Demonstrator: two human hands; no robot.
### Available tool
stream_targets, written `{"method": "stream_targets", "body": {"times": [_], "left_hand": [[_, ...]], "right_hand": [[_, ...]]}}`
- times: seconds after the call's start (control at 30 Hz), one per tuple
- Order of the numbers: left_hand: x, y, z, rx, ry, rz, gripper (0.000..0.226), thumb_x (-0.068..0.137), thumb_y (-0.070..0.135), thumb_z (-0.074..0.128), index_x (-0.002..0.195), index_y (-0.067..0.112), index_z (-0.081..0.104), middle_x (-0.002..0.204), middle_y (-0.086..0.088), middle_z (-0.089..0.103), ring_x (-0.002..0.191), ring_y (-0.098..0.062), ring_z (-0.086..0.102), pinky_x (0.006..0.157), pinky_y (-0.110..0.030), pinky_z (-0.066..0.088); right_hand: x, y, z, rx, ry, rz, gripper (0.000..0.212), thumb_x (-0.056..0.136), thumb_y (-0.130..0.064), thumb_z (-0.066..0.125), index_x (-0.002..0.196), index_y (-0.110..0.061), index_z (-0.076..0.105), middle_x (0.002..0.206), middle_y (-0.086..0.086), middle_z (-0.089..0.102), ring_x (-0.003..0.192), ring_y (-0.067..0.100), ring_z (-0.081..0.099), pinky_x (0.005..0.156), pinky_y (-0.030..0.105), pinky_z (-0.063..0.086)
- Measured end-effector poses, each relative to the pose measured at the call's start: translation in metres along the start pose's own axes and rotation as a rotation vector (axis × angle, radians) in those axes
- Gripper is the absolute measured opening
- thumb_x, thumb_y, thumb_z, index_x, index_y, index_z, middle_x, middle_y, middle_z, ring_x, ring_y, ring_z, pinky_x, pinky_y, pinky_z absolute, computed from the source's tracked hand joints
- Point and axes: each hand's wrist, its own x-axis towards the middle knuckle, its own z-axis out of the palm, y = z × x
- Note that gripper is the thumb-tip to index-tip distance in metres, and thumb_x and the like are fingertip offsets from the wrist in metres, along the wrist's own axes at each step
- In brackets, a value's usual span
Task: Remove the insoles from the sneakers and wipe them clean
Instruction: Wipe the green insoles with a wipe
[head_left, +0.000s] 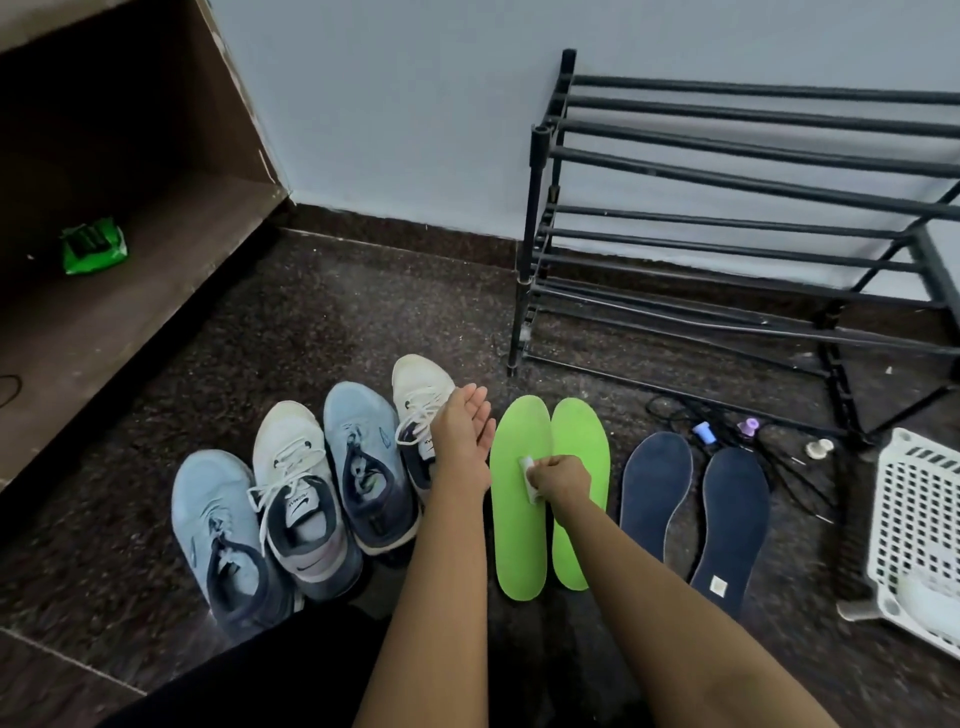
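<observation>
Several sneakers stand in a row on the dark floor: a light blue one (223, 530), a white one (301, 499), a second blue one (363, 462) and a second white one (421, 400). Two green insoles (519, 540) (582, 431) lie side by side to their right. Two navy insoles (657, 488) (735, 519) lie further right. My right hand (558, 475) pinches a small white wipe (530, 480) against the left green insole. My left hand (465, 431) hovers with straight fingers over the rightmost white sneaker, holding nothing.
A black metal shoe rack (727, 228) stands against the wall at the back right. A white perforated basket (919, 530) sits at the right edge. Cables and small plugs (727, 431) lie behind the navy insoles. A brown shelf (156, 249) on the left holds a green packet (93, 244).
</observation>
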Motion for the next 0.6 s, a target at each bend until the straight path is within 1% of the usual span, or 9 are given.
{"method": "stream_targets", "body": {"times": [0.1, 0.17, 0.23, 0.3, 0.37, 0.47, 0.53, 0.57, 0.6], "left_hand": [[0.003, -0.006, 0.001, -0.002, 0.013, -0.017, 0.016, 0.101, 0.025, 0.047, 0.103, 0.019, 0.062, 0.096, 0.008, 0.066, 0.088, -0.004, 0.060, 0.072, -0.020, 0.047], [0.003, -0.008, 0.003, 0.001, 0.012, -0.025, 0.015, 0.101, 0.024, 0.048, 0.095, 0.021, 0.062, 0.095, 0.008, 0.066, 0.088, -0.004, 0.060, 0.073, -0.020, 0.047], [0.001, -0.009, 0.006, 0.003, 0.017, -0.030, 0.015, 0.101, 0.024, 0.048, 0.094, 0.021, 0.061, 0.096, 0.008, 0.066, 0.090, -0.006, 0.060, 0.073, -0.020, 0.048], [-0.003, -0.012, 0.011, 0.008, 0.019, -0.032, 0.013, 0.101, 0.024, 0.049, 0.097, 0.021, 0.062, 0.098, 0.007, 0.067, 0.095, -0.009, 0.061, 0.077, -0.021, 0.048], [-0.010, -0.015, 0.019, 0.015, 0.004, -0.030, 0.014, 0.101, 0.023, 0.049, 0.103, 0.018, 0.062, 0.103, 0.005, 0.067, 0.101, -0.011, 0.060, 0.081, -0.023, 0.049], [-0.030, -0.019, 0.039, 0.041, -0.048, -0.025, 0.017, 0.102, 0.022, 0.046, 0.111, 0.016, 0.059, 0.109, 0.003, 0.065, 0.104, -0.011, 0.059, 0.083, -0.024, 0.048], [-0.046, -0.022, 0.057, 0.065, -0.090, -0.020, 0.017, 0.102, 0.021, 0.046, 0.112, 0.015, 0.059, 0.110, 0.001, 0.065, 0.105, -0.012, 0.058, 0.089, -0.026, 0.048], [-0.055, -0.024, 0.067, 0.072, -0.112, -0.019, 0.017, 0.102, 0.021, 0.047, 0.112, 0.014, 0.059, 0.110, 0.000, 0.065, 0.105, -0.013, 0.058, 0.093, -0.028, 0.047], [-0.063, -0.027, 0.076, 0.081, -0.134, -0.014, 0.017, 0.102, 0.020, 0.048, 0.111, 0.014, 0.060, 0.111, 0.000, 0.065, 0.106, -0.013, 0.059, 0.096, -0.029, 0.046]], "right_hand": [[0.010, 0.000, 0.008, -0.023, 0.006, 0.016, 0.030, 0.085, -0.025, 0.068, 0.061, -0.010, 0.061, 0.067, 0.008, 0.061, 0.067, 0.021, 0.059, 0.075, 0.031, 0.053], [0.015, 0.000, 0.009, -0.012, 0.009, 0.019, 0.026, 0.085, -0.028, 0.069, 0.070, -0.007, 0.067, 0.072, 0.008, 0.064, 0.073, 0.023, 0.062, 0.078, 0.033, 0.054], [0.016, -0.001, 0.007, 0.008, 0.015, 0.012, 0.024, 0.085, -0.029, 0.069, 0.080, -0.005, 0.071, 0.074, 0.007, 0.065, 0.077, 0.023, 0.063, 0.079, 0.033, 0.054], [0.014, -0.004, -0.001, 0.012, 0.017, 0.002, 0.021, 0.084, -0.028, 0.070, 0.078, -0.008, 0.070, 0.075, 0.006, 0.065, 0.080, 0.023, 0.063, 0.082, 0.033, 0.054], [0.009, -0.007, -0.016, 0.035, 0.030, -0.002, 0.020, 0.084, -0.027, 0.071, 0.072, -0.011, 0.067, 0.074, 0.006, 0.064, 0.077, 0.022, 0.061, 0.079, 0.031, 0.052], [0.003, -0.013, -0.053, 0.023, 0.020, -0.011, 0.033, 0.089, -0.025, 0.064, 0.058, -0.015, 0.055, 0.064, 0.003, 0.056, 0.069, 0.018, 0.054, 0.067, 0.024, 0.046], [-0.006, -0.019, -0.087, 0.041, 0.024, -0.001, 0.031, 0.089, -0.022, 0.061, 0.060, -0.019, 0.052, 0.068, -0.002, 0.055, 0.071, 0.016, 0.054, 0.062, 0.021, 0.045], [-0.012, -0.022, -0.104, 0.084, 0.039, -0.006, 0.026, 0.087, -0.020, 0.062, 0.063, -0.019, 0.054, 0.073, -0.001, 0.059, 0.073, 0.015, 0.056, 0.064, 0.022, 0.048], [-0.013, -0.023, -0.119, 0.106, 0.067, -0.012, 0.023, 0.085, -0.019, 0.064, 0.064, -0.019, 0.055, 0.078, 0.001, 0.061, 0.075, 0.016, 0.057, 0.071, 0.025, 0.051]]}}
